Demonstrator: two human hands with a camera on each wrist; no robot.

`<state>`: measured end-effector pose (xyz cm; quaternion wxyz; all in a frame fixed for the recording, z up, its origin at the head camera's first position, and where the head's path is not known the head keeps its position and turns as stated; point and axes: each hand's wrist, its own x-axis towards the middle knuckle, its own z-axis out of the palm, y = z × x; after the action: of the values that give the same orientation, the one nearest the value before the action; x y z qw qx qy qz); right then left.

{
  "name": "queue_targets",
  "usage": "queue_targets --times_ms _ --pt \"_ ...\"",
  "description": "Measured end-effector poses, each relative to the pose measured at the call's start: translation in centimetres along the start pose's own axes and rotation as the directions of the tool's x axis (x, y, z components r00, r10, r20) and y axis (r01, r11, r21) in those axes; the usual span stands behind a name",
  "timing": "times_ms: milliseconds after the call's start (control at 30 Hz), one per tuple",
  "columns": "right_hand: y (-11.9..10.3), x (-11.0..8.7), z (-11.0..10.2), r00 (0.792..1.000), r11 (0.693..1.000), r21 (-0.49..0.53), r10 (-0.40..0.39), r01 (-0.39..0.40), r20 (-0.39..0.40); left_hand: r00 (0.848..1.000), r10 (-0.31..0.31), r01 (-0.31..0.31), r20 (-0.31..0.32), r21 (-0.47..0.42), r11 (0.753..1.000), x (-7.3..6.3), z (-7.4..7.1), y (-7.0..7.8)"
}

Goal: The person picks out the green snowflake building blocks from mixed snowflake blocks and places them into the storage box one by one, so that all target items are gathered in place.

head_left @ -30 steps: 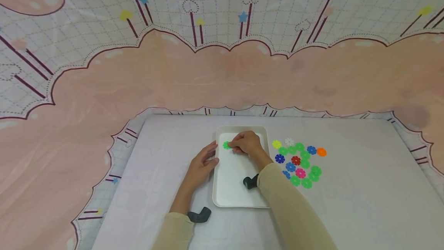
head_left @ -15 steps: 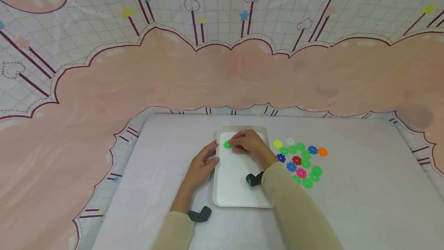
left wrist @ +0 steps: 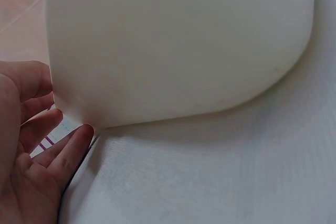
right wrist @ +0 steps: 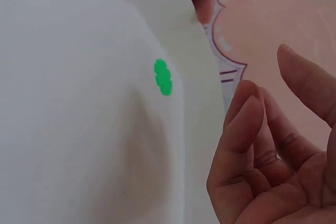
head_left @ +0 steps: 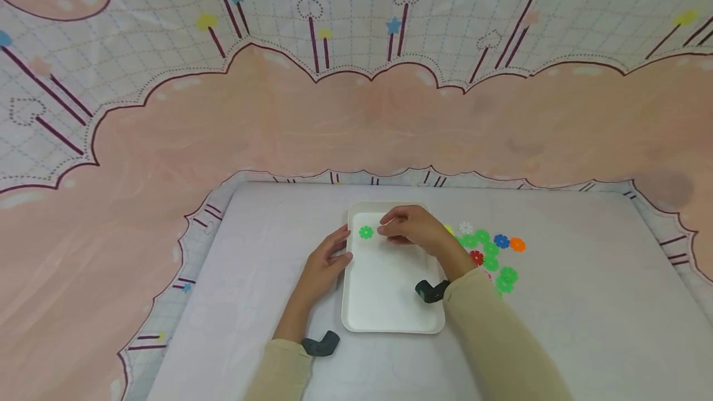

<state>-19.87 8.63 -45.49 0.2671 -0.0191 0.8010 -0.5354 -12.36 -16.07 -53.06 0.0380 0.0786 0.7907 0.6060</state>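
Note:
A green snowflake-shaped plastic disc (head_left: 365, 232) lies flat in the upper left of a white rectangular tray (head_left: 390, 314). Just to its right, over the tray, my right hand (head_left: 411, 228) hovers with nothing in its fingers. In the right wrist view the same green disc (right wrist: 163, 77) lies near the tray's wall, beyond the bent fingers (right wrist: 244, 114). My left hand (head_left: 323, 265) rests against the tray's left side, and its fingertips (left wrist: 81, 132) touch the outer wall in the left wrist view.
Right of the tray lies a loose spread of discs: several green discs (head_left: 491, 263), a red disc (head_left: 476, 257), a blue disc (head_left: 502, 241), an orange disc (head_left: 517, 244) and a white disc (head_left: 465, 227). My right forearm covers part of them. A white cloth (head_left: 585, 302) covers the table.
My right hand has let go of the green disc and drawn back to the right, leaving the disc in the tray. The left hand has stayed at the tray's side.

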Motion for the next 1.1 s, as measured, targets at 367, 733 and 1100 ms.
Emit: queue_targets --times_ms 367,733,1100 --pt "0.3 -4.5 -5.4 0.998 0.991 -0.120 -0.063 0.061 -0.016 1.000 -0.031 0.031 0.003 -0.006 1.000 0.0 0.0 -0.1" --pt "3.6 -9.1 -10.8 0.994 0.970 -0.232 -0.092 0.075 -0.063 1.000 -0.014 0.015 0.007 -0.006 1.000 0.0 0.0 -0.3" --pt "9.2 -11.4 -15.3 0.991 0.952 -0.295 0.042 -0.078 -0.128 1.000 -0.004 0.004 0.000 -0.001 1.000 0.0 0.0 -0.1"
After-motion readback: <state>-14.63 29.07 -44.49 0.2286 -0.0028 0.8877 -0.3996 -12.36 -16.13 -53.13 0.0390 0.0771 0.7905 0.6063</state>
